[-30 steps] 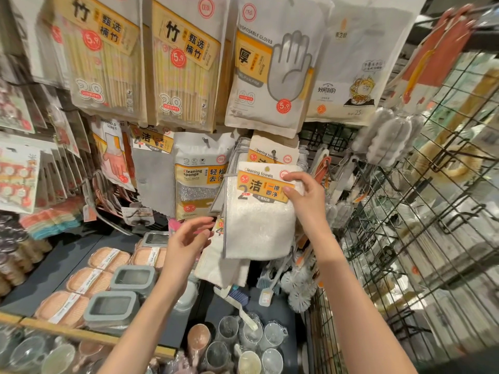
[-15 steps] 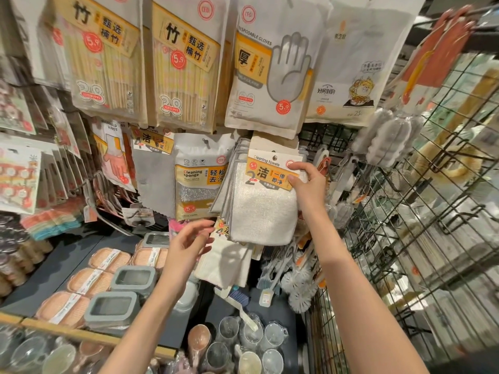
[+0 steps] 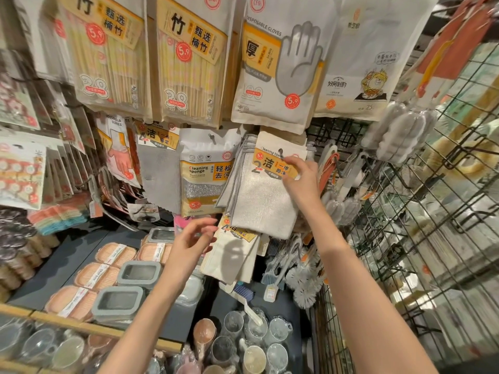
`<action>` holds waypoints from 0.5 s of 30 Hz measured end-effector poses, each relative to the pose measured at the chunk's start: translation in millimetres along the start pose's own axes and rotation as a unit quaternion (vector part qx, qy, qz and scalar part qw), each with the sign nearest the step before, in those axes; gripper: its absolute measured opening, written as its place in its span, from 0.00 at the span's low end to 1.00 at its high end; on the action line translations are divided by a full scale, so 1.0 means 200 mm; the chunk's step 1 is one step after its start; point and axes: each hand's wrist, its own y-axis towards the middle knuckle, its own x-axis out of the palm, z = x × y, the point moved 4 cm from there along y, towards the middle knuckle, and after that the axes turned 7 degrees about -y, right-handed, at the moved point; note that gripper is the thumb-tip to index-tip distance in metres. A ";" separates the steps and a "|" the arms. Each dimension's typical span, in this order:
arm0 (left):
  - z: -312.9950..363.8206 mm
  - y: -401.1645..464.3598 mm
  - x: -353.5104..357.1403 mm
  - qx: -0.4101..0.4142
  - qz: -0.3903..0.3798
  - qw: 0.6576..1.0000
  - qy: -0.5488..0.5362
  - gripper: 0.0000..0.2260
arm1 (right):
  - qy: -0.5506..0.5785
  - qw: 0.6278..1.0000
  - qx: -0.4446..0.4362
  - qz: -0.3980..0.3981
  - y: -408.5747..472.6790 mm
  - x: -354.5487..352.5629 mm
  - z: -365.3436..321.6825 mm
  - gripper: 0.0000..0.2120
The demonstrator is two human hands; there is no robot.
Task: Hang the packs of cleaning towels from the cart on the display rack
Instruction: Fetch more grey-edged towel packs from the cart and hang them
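Note:
A pack of white cleaning towels [image 3: 260, 203] with an orange and white header card hangs at the front of a row of like packs on a rack hook. My right hand [image 3: 298, 179] pinches the right side of that header card. My left hand [image 3: 189, 242] hovers lower left of the pack with fingers spread and loosely bent, holding nothing. Just right of it hangs a cream towel pack [image 3: 232, 255]. The cart is out of view.
A cleaning sponge pack [image 3: 205, 174] hangs directly left of the towels, disposable gloves [image 3: 280, 63] above. Bottle brushes [image 3: 305, 282] hang below right. A black wire grid [image 3: 405, 225] runs along the right. Soap boxes [image 3: 116, 306] and cups [image 3: 243, 344] fill the shelf below.
My right hand has lifted the towel pack up and back onto the hook against the row. My left hand has risen slightly toward the lower cream pack.

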 end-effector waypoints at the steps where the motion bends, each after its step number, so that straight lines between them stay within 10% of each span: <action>1: 0.00 0.00 0.00 -0.006 -0.006 1.000 0.005 0.10 | -0.010 1.000 0.013 -0.010 0.00 0.01 0.00 0.20; 15: 0.10 -0.16 -0.12 0.034 0.013 0.995 0.089 0.16 | -0.136 0.991 -0.010 -0.012 -0.16 0.05 -0.05 0.26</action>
